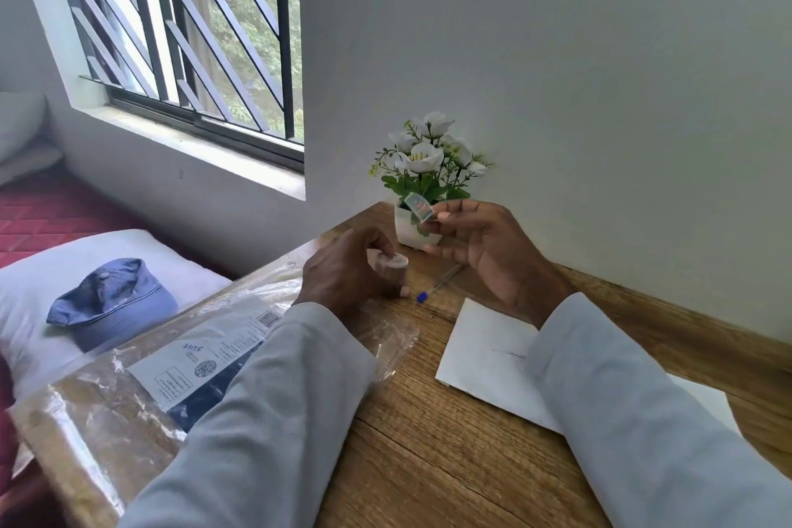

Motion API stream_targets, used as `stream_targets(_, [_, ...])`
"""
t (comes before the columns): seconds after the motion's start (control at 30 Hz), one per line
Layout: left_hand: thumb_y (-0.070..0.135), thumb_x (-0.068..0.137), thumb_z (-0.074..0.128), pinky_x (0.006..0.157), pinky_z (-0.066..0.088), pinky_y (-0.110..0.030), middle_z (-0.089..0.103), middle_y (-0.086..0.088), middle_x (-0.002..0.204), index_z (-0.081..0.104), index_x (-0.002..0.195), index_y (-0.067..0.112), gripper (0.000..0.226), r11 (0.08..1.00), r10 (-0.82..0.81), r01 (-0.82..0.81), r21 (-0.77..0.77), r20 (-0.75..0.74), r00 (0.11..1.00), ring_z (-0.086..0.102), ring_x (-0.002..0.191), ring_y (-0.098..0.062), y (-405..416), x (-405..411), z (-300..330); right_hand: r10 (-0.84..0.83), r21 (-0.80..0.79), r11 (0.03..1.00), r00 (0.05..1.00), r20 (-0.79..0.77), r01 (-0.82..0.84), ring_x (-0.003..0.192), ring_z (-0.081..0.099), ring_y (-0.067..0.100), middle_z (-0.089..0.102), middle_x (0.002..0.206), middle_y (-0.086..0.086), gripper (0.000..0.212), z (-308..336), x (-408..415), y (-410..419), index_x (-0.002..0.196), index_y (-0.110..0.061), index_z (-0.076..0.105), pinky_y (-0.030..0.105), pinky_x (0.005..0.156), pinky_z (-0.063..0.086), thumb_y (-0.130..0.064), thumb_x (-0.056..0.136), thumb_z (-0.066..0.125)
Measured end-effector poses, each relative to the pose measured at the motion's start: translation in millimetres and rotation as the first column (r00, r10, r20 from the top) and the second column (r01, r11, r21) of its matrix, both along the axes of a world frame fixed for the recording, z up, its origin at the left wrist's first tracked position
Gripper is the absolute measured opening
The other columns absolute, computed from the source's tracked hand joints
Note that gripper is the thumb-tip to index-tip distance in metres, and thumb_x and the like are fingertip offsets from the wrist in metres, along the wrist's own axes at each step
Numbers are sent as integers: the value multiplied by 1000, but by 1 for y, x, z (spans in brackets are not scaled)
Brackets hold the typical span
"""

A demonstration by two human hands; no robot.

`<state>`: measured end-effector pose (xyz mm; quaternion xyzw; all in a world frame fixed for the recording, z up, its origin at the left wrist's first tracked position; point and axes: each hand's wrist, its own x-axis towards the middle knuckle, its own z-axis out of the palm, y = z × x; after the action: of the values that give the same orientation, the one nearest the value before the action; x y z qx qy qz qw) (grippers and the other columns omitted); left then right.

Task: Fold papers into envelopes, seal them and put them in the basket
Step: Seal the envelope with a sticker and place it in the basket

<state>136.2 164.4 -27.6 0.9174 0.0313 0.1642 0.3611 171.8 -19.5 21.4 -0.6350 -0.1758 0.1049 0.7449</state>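
My left hand (347, 266) grips a small brown tape roll (392, 266) just above the wooden table (428, 454). My right hand (484, 244) is raised in front of the flower pot and pinches a small printed sticker (418, 207) between thumb and fingers. A folded white paper envelope (488, 356) lies flat on the table under my right forearm, which hides its right part. No basket is in view.
A plastic-wrapped pack of brown envelopes (128, 390) lies at the table's left edge. A blue-capped pen (437, 285) lies between my hands. A white pot of white flowers (424, 180) stands against the wall. A bed with a pillow and blue cap (111, 304) is at left.
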Motion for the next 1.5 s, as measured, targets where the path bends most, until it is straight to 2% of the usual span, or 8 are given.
stream_targets(0.23, [60,56,85,86,37,-28,46,4,141,60,115,36,69,985,-114,118,128,-37,993,46,122,-20,-16,-3,17,51,99,994,999,-18,-49,91,69,23,71,90,10,20,29,-31,-47,91,-5,66,38,76,59,3,76,54])
stream_targets(0.4, [31,79,78,68,52,-28,71,11,85,73,85,23,11,871,-298,381,-312,281,912,63,78,-4,-79,-26,32,1,163,986,994,-105,16,84,70,20,68,96,11,27,22,-81,-106,94,-7,65,34,67,59,0,69,56])
stream_targets(0.53, [27,84,73,56,45,-7,75,15,80,77,90,22,9,635,-538,571,-520,232,810,64,70,8,-142,-58,38,-99,121,985,981,-167,120,86,66,20,67,97,13,31,4,-126,-156,102,-7,66,36,70,56,-2,74,54])
stream_targets(0.63, [42,79,71,63,46,-19,75,17,88,77,92,26,21,587,-620,546,-598,102,778,63,74,9,-167,-71,38,-146,118,978,966,-215,174,93,64,21,67,99,12,34,-5,-150,-177,106,-6,67,37,71,56,-4,74,55])
stream_targets(0.9, [31,85,72,70,45,-29,75,6,85,78,82,25,9,606,-629,490,-626,-1,777,56,74,-5,-201,-81,40,-161,173,964,960,-231,204,91,67,19,70,102,8,41,-10,-168,-198,114,-2,65,36,67,56,-2,74,55])
stream_targets(1.03, [25,86,71,60,45,-18,74,11,78,78,77,20,12,679,-587,456,-575,-51,808,56,72,-6,-207,-69,42,-394,51,909,894,-216,413,85,71,18,74,98,5,26,-16,-164,-202,104,-11,70,35,66,58,0,85,57])
stream_targets(1.27, [26,84,71,52,40,-11,74,10,76,78,81,18,12,716,-646,537,-446,-133,751,56,70,-5,-229,-52,39,-647,-103,762,751,-133,639,81,70,16,77,96,4,32,-26,-160,-210,103,-14,74,30,63,57,-38,83,74])
stream_targets(1.5, [24,85,72,46,38,-3,73,14,72,77,75,23,11,698,-684,606,-382,-105,722,58,59,11,-243,-41,28,-702,-191,709,705,-103,679,74,67,13,76,87,4,15,-30,-155,-216,94,-12,76,24,53,51,-21,82,77])
